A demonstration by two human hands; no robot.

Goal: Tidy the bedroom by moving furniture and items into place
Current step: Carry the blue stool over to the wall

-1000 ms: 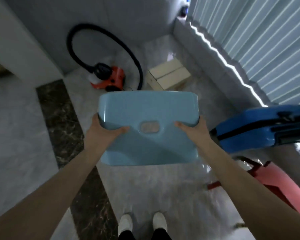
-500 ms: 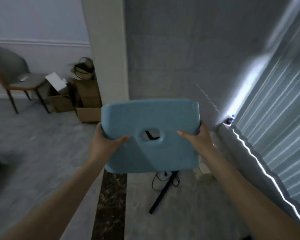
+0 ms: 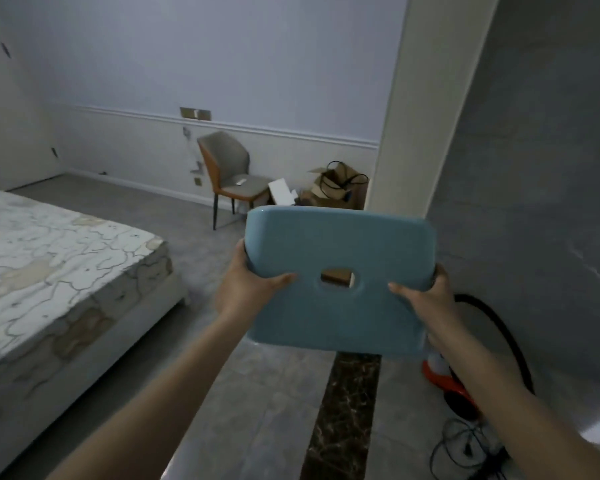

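My left hand (image 3: 246, 292) and right hand (image 3: 426, 299) clamp blue stool (image 3: 336, 271) edges | stiff, smooth plastic, probably light | side rims hold best

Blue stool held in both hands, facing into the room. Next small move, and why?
Probably carry the blue stool forward over the open floor between the bed and the pillar. The left hand and right hand grip its sides, it is off the ground, and no set-down spot is evident yet.

Stool (image 3: 340, 282) underside and legs hidden; bed (image 3: 49, 271) cut off at left edge.
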